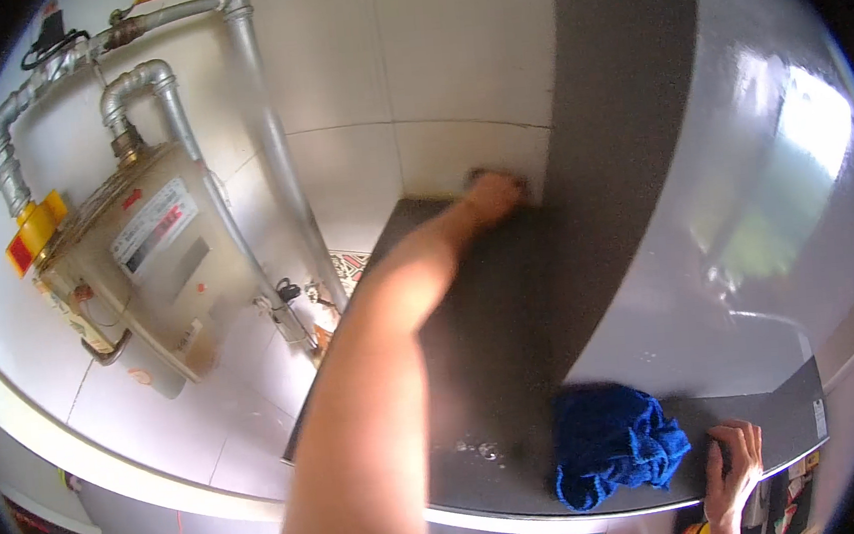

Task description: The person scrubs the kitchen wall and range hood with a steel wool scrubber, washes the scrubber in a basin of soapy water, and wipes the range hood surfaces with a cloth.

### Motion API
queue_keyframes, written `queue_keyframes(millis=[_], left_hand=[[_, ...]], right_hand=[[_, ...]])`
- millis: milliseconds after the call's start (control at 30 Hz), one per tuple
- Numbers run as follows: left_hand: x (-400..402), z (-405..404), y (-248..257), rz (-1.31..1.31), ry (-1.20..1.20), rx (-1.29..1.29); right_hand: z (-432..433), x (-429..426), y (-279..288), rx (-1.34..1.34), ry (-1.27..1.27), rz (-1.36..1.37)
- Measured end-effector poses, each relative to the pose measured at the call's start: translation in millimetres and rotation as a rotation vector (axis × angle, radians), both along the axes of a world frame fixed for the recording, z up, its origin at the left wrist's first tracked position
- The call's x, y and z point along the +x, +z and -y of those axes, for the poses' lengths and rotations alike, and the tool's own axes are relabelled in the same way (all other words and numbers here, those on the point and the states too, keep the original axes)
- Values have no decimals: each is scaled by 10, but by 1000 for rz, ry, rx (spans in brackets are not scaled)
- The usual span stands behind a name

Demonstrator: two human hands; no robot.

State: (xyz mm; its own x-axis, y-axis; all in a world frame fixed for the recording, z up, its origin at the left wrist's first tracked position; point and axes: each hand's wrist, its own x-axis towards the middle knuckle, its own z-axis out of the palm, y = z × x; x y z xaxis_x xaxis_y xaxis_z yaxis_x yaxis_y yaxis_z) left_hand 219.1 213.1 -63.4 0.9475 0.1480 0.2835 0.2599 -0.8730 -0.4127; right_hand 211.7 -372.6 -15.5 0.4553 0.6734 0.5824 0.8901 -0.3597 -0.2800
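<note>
My left arm reaches across a dark grey counter [499, 321] to the foot of the tiled wall. At its end my left hand [496, 195], blurred, is closed against the lowest tiles near the corner. A small dark thing [474, 176] shows at its fingers; its kind cannot be made out. My right hand [735, 457] rests on the counter's front edge at the lower right, fingers slightly apart and holding nothing. Just left of it lies a crumpled blue cloth [621, 440], untouched by either hand. Some water drops [483, 449] sit on the counter to the cloth's left.
A gas meter [148, 266] with metal pipes hangs on the white tiled wall [455, 46] at left. A vertical pipe [273, 128] runs down beside the counter's left edge. A dark upright panel [623, 86] and a glossy grey surface [699, 283] bound the right side.
</note>
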Motion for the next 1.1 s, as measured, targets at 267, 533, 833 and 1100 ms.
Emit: queue_keyframes(millis=[267, 533, 833, 1100], left_hand=[[-689, 374, 444, -47, 216, -151], [-291, -69, 18, 111, -139, 28], [-570, 116, 235, 48, 23, -118], [-466, -27, 138, 76, -148, 35]], right_hand=[[231, 56, -45, -32, -125, -23], [56, -41, 41, -31, -71, 2], [151, 62, -10, -42, -113, -38], [71, 15, 31, -42, -52, 11]])
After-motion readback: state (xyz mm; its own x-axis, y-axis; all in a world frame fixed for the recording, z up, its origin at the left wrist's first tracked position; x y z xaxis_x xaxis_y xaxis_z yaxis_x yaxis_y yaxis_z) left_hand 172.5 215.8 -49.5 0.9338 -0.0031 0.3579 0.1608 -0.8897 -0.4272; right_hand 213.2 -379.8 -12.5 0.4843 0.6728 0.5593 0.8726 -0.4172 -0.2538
